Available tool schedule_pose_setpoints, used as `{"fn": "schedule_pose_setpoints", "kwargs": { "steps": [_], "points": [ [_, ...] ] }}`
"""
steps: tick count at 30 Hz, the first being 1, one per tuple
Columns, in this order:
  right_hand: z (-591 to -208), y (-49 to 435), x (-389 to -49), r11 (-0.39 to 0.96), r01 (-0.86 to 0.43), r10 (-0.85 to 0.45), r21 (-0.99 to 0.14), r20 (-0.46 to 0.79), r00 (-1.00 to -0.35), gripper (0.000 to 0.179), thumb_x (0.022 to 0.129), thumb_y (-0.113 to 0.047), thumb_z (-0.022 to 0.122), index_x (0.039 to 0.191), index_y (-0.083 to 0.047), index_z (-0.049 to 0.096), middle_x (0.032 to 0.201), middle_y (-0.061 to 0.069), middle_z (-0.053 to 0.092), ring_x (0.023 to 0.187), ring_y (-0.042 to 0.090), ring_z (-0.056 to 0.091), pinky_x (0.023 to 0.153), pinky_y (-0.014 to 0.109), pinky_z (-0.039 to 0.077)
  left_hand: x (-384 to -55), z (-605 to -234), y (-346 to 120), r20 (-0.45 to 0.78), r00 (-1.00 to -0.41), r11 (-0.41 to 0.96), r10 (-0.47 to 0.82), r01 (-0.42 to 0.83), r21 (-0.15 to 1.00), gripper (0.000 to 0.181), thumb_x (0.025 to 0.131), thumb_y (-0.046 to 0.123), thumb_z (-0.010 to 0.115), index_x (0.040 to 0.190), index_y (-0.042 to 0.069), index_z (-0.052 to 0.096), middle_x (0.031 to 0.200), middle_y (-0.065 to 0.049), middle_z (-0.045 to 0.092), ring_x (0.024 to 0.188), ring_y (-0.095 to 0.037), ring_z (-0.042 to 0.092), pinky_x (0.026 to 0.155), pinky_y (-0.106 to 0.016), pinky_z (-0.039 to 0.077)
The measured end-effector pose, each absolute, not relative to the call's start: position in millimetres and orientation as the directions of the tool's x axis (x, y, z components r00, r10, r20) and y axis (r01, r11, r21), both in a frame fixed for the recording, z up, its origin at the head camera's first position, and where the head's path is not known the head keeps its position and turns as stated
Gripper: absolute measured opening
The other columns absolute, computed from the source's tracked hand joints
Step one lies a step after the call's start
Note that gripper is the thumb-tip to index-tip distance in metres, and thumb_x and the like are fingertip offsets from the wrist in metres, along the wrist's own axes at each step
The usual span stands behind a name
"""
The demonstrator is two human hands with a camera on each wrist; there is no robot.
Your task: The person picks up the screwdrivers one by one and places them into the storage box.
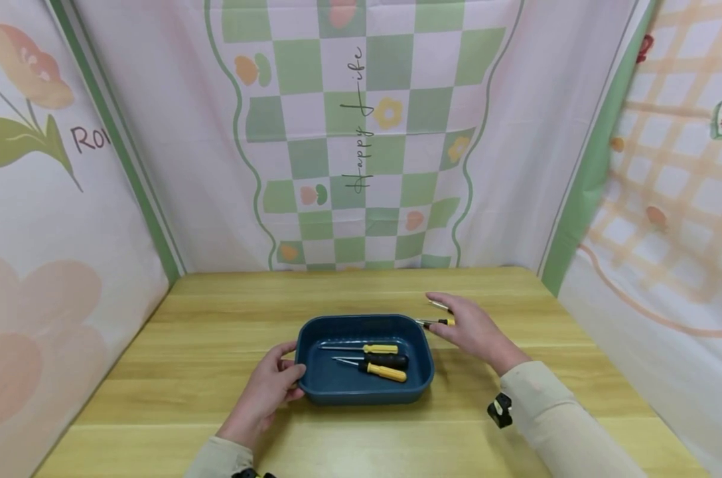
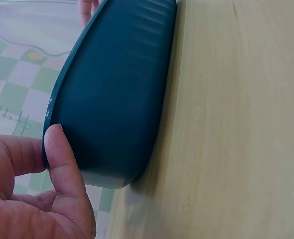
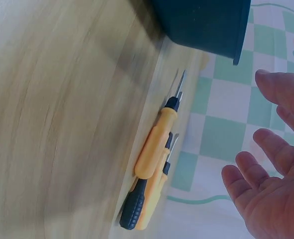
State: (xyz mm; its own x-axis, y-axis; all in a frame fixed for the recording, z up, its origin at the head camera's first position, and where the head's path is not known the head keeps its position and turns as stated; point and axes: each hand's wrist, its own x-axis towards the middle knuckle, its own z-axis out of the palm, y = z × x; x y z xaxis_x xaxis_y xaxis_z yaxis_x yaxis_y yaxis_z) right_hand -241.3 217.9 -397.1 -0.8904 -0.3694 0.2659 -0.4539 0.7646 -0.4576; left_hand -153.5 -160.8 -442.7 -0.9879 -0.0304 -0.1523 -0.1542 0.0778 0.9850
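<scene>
A dark blue tray point(image 1: 367, 398) rests on the table with three screwdrivers lying in it: a yellow-handled one point(image 1: 380, 348) at the back, a black-handled one point(image 1: 387, 360) in the middle and another yellow one point(image 1: 387, 372) in front. My left hand point(image 1: 268, 388) pinches the tray's left rim between thumb and fingers. To the right of the tray, my right hand point(image 1: 471, 330) hovers with fingers spread, touching nothing. Below it in the right wrist view lie loose screwdrivers on the table, among them a yellow-handled one point(image 3: 157, 142) and a black handle point(image 3: 133, 204); in the head view the hand partly hides them.
The wooden table point(image 1: 361, 438) carries the tray near its middle. A checkered cloth point(image 1: 361, 133) hangs behind the table's far edge. Printed cloths stand along the left point(image 1: 50, 265) and right point(image 1: 665, 219) sides.
</scene>
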Motion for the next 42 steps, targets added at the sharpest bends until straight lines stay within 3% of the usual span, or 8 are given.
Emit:
{"fn": "schedule_pose_setpoints", "kwargs": {
  "steps": [22, 42],
  "points": [
    [-408.7, 227.0, -253.7, 0.828, -0.416, -0.356, -0.376, 0.221, -0.908, 0.063, 0.096, -0.014, 0.075, 0.152, -0.003, 0.050, 0.153, 0.021, 0.053, 0.137, 0.046, 0.052, 0.110, 0.063, 0.045, -153.3, -443.3, -161.4, -0.149, -0.988, 0.079, -0.029, -0.151, 0.985, 0.053, 0.102, 0.009, 0.061, 0.153, 0.006, 0.046, 0.114, -0.017, 0.055, 0.078, -0.022, 0.062, 0.066, -0.028, 0.059],
    [-417.5, 232.0, -260.7, 0.839, -0.354, -0.337, -0.414, 0.116, -0.934, 0.060, 0.100, -0.014, 0.069, 0.155, -0.006, 0.047, 0.158, 0.022, 0.047, 0.143, 0.048, 0.045, 0.114, 0.065, 0.039, -156.0, -445.0, -162.0, -0.153, -0.988, 0.070, -0.022, -0.154, 0.986, 0.053, 0.103, 0.009, 0.060, 0.153, 0.007, 0.045, 0.115, -0.018, 0.055, 0.079, -0.022, 0.063, 0.067, -0.027, 0.060]
  ]
}}
